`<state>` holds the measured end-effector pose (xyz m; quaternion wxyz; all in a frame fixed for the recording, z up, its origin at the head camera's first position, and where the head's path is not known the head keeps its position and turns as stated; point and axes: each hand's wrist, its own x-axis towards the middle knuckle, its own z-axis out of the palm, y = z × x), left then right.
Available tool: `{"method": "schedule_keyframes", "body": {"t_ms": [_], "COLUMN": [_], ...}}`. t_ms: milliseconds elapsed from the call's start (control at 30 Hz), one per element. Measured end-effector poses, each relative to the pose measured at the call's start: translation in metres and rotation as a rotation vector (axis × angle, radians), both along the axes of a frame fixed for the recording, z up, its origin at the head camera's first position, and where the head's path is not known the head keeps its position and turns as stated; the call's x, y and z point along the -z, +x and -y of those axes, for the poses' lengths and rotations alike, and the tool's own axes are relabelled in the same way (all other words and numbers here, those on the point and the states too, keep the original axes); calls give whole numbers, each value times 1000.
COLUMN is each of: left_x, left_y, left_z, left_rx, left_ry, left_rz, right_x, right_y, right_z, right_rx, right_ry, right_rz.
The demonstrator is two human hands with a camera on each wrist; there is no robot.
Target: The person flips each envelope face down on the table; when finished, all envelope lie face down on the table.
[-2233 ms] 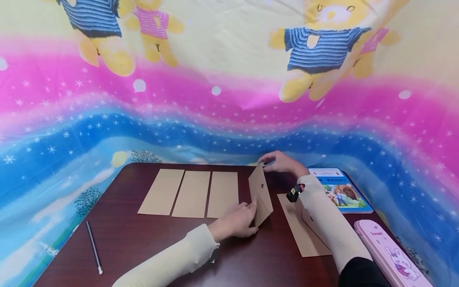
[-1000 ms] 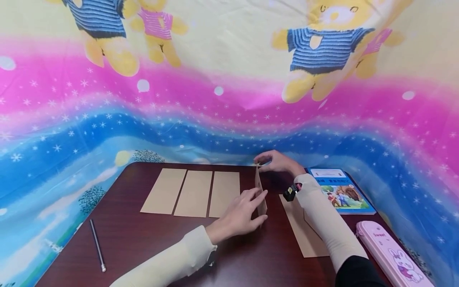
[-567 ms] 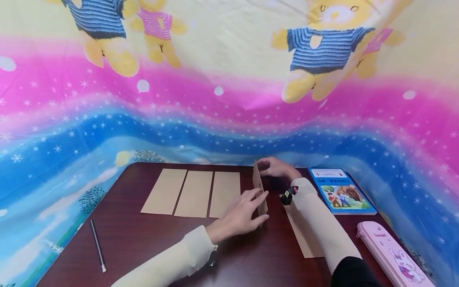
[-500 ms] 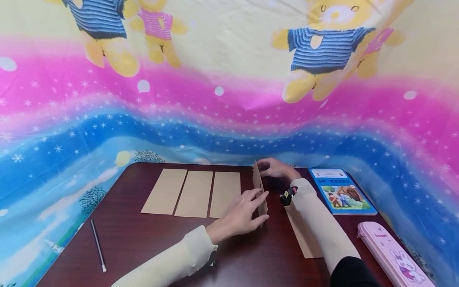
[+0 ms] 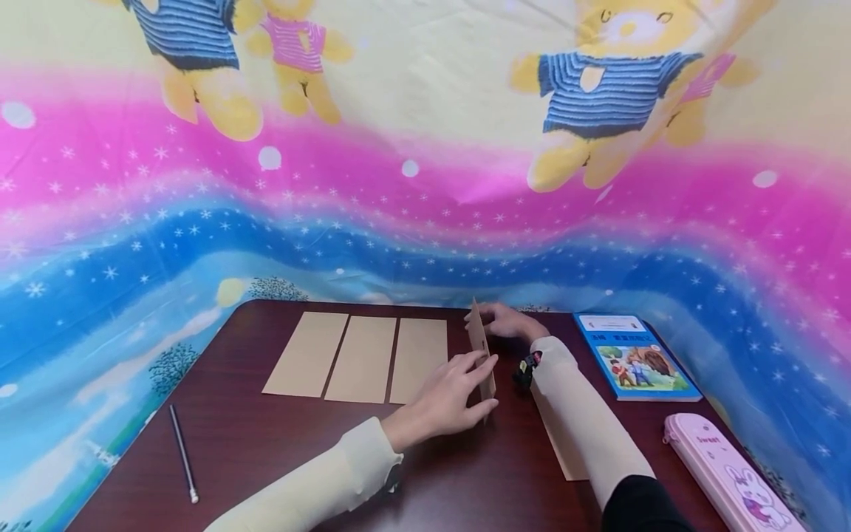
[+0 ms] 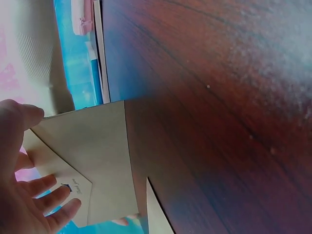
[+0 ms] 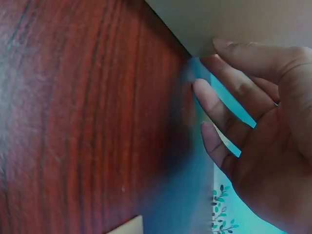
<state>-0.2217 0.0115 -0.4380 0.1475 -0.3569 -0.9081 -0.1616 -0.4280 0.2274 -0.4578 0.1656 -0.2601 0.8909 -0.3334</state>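
A kraft-paper envelope (image 5: 479,336) stands upright on its long edge at the table's middle. Its flap side, with small print, shows in the left wrist view. My left hand (image 5: 448,395) holds the near end, thumb at the corner and the other fingers spread along the flap side. At the far end, my right hand (image 5: 505,321) pinches the envelope between thumb and index finger; the right wrist view shows its remaining fingers loosely bent. Left of it, three plain envelopes (image 5: 359,358) lie flat in a row. Another kraft-paper piece (image 5: 561,436) lies partly hidden under the right forearm.
A blue picture book (image 5: 638,362) lies at the back right. In front of it is a pink pencil case (image 5: 728,473) with a rabbit. A dark pencil (image 5: 182,451) lies on the left of the brown table (image 5: 266,458). A printed cloth (image 5: 425,222) hangs behind.
The envelope has turned from tilted, flap side showing, to nearly edge-on in the head view. My left fingers have spread at its near end. My right hand has lowered along the far end.
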Motion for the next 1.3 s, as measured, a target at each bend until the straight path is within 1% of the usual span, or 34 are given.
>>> {"method": "schedule_keyframes", "body": {"t_ms": [133,333,467,600,767,833,900,967,1033,1167,1300], "left_x": [-1,-2,-3,-5,-7,-7,-6,-6,-5,0,3], "left_y": [0,-1,-3,-5,-9,-11,-13,-14,-13,-11,-11], "left_z": [0,-2,0,4,10,11,12,14,15,17,18], "left_rx": [2,13,16,24,35,41,44,41,31,6,-31], "left_ry": [-4,-7,9,62,126,143,152,153,139,118,97], "left_rz": [8,-16,-22,-39,-107,-136,-150,-146,-127,-79,-46], "right_x": [5,6,1,-6,-12,-13,-16,-19,-22,-27,-32], "right_y": [0,0,1,-1,-9,-9,-8,-5,-1,4,4], "right_z": [1,-1,-8,-20,-35,-41,-45,-48,-50,-50,-48], "right_rx": [25,53,69,83,94,109,132,152,155,157,162], "right_ry": [67,105,99,73,23,16,12,12,23,43,65], "right_rz": [-38,-48,-48,-55,-72,-74,-67,-60,-73,-134,-187]}}
